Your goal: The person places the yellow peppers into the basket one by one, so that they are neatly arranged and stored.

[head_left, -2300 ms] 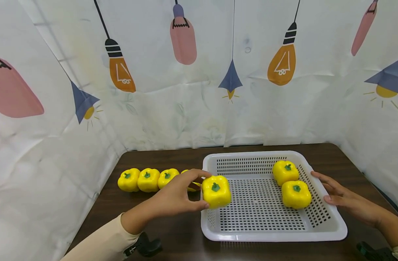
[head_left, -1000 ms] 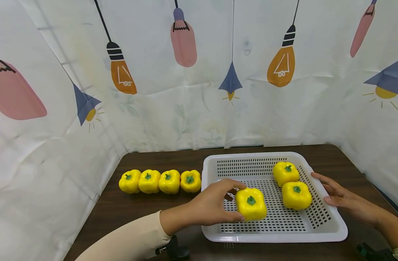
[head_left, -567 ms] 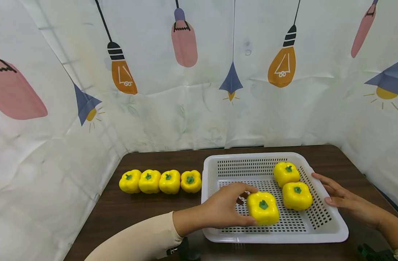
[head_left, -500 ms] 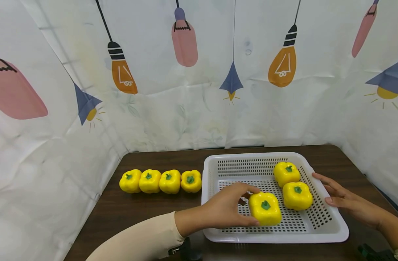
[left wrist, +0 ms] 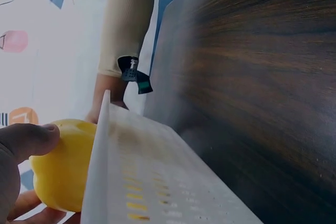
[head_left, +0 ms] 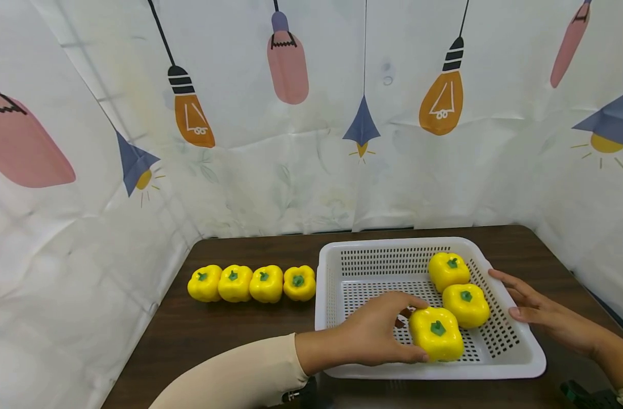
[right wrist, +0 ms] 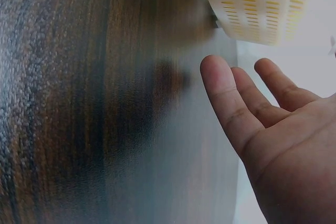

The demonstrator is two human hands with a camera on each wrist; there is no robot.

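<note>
My left hand [head_left: 375, 329] grips a yellow bell pepper [head_left: 437, 335] with a green stem, thumb on the near side and fingers behind. The pepper is over the front right of a white perforated basket [head_left: 383, 371]. In the left wrist view the held pepper [left wrist: 64, 166] shows just beyond the basket's side wall [left wrist: 152, 166]. Two more yellow peppers, a back one [head_left: 448, 270] and a nearer one [head_left: 466, 305], lie inside along the right wall. My right hand [head_left: 551, 318] rests at the basket's right rim; in the right wrist view its fingers [right wrist: 231, 108] are extended beside the basket wall [right wrist: 252, 9].
Several yellow peppers [head_left: 235, 283] stand in a row on the dark wood table [head_left: 214, 335], left of the basket. A white cloth [head_left: 291, 182] printed with lamps hangs behind and at both sides. Dark straps with small devices [left wrist: 134, 72] sit at the wrists.
My left hand has carried its pepper rightward from the basket's left rim, over the basket, to close by the two inside. The right hand has stayed at the right rim.
</note>
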